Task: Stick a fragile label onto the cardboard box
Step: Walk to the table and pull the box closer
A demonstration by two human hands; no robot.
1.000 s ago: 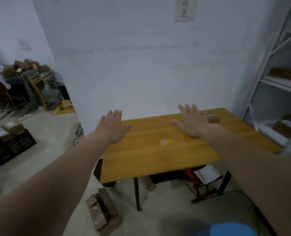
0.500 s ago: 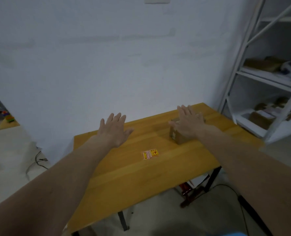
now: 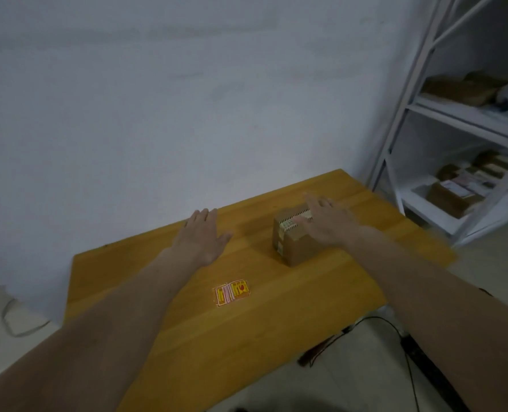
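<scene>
A small brown cardboard box (image 3: 290,245) with pale tape along its top stands on the wooden table (image 3: 276,316), toward the far right. My right hand (image 3: 325,223) lies flat over the box's top with fingers stretched out. My left hand (image 3: 203,236) hovers flat and open above the table, left of the box and apart from it. A red and yellow fragile label (image 3: 232,292) lies flat on the table, nearer to me than both hands and touched by neither.
A white wall runs behind the table. To the right stands a white metal shelf rack (image 3: 407,120) with cardboard parcels (image 3: 452,197) on its shelves. Black cables (image 3: 395,331) trail on the floor below the table's right side.
The view has swung right and moved closer to the table. My right hand now rests over the box top. My left hand stays open above the table.
</scene>
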